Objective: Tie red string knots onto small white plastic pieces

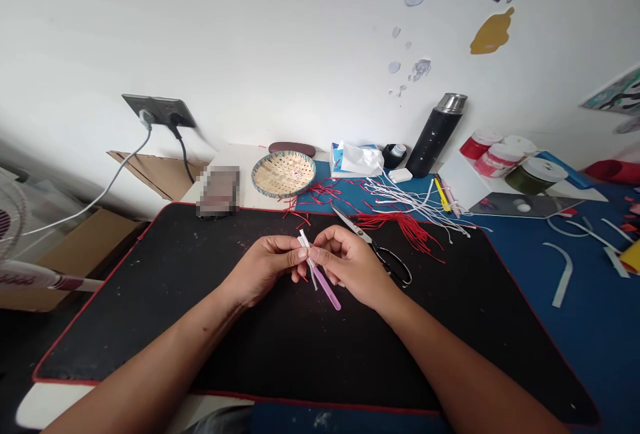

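Head view, looking down on a black desk mat [125,327] with a red edge. The left hand [265,267] and the right hand [347,264] are both curled nearly closed, their fingers meeting above the middle of the mat and pinching one lilac plastic stick [325,291] between them. The stick's long axis runs diagonally, with its free end pointing down and to the right, toward the person, and its upper end hidden among the fingers. White strips [304,242] are bunched with it, poking up and to the left from the grip; how many is too hard to count.

Just beside the right hand lies one pair of scissors [373,241] with black handles, its blades pointing up and left. Beyond them, loose red cords [400,229] and white cords [415,204] spill across the far edge of the mat. Farther back stand one woven bamboo basket [283,174], one tissue box [345,161], one black thermos [443,134] and four lidded tubs [537,174].
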The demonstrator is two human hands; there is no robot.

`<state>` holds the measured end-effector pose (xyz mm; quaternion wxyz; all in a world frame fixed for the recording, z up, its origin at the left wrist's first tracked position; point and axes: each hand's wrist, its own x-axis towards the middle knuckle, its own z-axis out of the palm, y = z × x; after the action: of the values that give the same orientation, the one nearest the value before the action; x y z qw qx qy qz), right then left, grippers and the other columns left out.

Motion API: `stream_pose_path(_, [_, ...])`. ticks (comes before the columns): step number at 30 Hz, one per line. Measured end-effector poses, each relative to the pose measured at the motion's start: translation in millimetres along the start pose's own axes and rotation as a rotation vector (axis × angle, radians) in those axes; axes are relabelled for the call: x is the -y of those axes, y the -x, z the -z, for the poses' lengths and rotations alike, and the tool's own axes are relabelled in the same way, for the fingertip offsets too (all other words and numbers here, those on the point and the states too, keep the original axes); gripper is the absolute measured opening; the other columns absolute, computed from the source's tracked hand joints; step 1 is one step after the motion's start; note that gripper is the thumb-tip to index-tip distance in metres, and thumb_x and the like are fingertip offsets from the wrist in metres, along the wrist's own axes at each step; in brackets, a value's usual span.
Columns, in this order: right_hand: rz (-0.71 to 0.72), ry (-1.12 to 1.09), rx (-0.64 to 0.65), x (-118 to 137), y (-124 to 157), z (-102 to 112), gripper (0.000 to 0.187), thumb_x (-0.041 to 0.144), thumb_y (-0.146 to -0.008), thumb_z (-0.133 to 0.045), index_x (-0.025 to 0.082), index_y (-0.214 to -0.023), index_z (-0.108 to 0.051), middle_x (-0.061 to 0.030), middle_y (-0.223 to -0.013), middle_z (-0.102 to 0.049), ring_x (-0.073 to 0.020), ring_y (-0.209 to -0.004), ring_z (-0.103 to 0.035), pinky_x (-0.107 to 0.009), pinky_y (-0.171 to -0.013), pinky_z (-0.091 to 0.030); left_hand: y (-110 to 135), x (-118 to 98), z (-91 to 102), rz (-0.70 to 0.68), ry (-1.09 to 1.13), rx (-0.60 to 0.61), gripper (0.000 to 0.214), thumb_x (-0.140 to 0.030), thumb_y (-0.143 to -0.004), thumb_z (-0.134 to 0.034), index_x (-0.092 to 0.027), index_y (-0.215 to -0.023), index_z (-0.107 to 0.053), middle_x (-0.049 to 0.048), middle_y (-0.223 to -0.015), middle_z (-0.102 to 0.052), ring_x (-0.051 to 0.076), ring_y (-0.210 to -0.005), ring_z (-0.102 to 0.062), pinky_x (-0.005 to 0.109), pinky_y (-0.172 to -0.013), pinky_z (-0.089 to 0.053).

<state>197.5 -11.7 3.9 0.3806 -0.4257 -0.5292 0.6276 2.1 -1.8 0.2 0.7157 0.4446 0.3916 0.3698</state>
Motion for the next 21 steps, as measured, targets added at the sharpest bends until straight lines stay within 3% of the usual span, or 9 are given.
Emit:
stream_pose_path(11, [-0.014, -0.015, 0.039, 0.2, 0.8, 0.0, 0.035, 0.048, -0.089, -0.076, 0.020, -0.095, -0.057, 0.0032, -0.074, -0.064, -0.0072, -0.050, -0.049, -0.020, -0.043, -0.037, 5.4, -9.3, 1.0, -0.040, -0.206, 0.061, 0.042, -0.055, -0.079, -0.086, -0.013, -0.072, -0.080, 0.0047, -0.064, -0.067, 0.013, -0.058, -0.054, 0.026, -0.056, -0.044])
stream_pose_path(21, [-0.023, -0.025, 0.084, 1.1, 1.0, 2.2, 0.033, 0.044, -0.090, -0.075, 0.019, -0.110, -0.066, 0.0043, -0.072, -0.059, -0.0079, -0.051, -0.048, -0.020, -0.043, -0.034, 4.3, -5.9, 3.2, 0.036, -0.153, 0.090, 0.044, -0.056, -0.076, -0.088, -0.013, -0.071, -0.079, 0.0039, -0.063, -0.065, 0.011, -0.055, -0.049, 0.024, -0.053, -0.039])
